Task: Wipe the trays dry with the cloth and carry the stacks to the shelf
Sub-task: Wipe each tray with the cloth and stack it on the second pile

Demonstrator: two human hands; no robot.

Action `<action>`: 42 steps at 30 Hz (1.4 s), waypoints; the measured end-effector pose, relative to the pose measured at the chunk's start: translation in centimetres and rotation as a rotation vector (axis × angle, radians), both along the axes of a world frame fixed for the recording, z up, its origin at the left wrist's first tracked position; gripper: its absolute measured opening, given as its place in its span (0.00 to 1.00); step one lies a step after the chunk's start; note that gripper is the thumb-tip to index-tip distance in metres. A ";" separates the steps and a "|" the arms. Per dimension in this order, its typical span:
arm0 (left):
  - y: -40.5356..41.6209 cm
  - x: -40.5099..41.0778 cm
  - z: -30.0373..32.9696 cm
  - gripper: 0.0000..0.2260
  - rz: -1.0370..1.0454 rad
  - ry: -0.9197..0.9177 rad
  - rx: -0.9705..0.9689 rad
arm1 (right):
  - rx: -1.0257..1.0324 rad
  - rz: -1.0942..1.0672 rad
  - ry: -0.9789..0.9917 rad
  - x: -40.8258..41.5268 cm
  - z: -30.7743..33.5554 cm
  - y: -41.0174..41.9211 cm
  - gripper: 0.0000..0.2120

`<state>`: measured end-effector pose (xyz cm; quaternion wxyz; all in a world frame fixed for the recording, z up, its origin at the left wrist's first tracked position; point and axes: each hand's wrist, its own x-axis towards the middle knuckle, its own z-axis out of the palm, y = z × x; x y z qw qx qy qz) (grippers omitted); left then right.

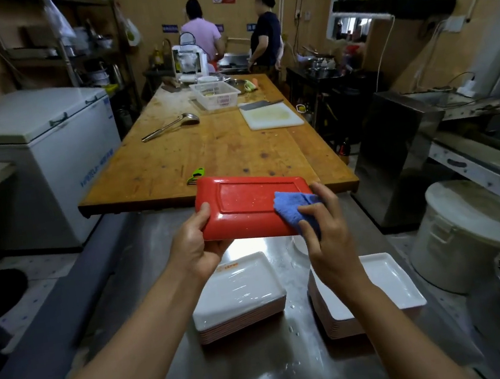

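Note:
I hold a red tray [244, 204] upside down in the air above the steel counter [263, 372]. My left hand [196, 249] grips its left end, thumb on top. My right hand [326, 230] pinches a blue cloth [294, 210] against the tray's right end. Water drops show on the red underside. Below, two stacks of trays rest on the counter: a left stack [239, 298] with a wet white top, and a right stack [383, 286] partly hidden by my right forearm.
A long wooden table [214, 152] stretches ahead with a ladle [171, 126], cutting board [273, 116], white basket [216, 95] and green peeler [196, 175]. Two people stand at its far end. A chest freezer [38, 149] stands left, a white lidded bucket [476, 233] right.

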<state>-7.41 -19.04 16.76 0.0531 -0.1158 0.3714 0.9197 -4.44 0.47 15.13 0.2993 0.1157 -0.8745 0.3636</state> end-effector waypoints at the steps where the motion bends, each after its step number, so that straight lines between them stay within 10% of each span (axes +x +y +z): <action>1: 0.3 0.2 0.2 0.08 -0.001 0.008 0.009 | 0.006 0.019 0.035 0.1 0.0 -0.7 0.08; 20: -0.4 2.0 -0.5 0.12 -0.130 0.269 -0.181 | 0.155 0.242 -0.091 -3.4 3.8 -8.9 0.17; 42: -1.7 2.6 -2.2 0.09 -0.062 0.171 -0.086 | -0.054 -0.205 -0.304 0.0 -2.7 -2.8 0.17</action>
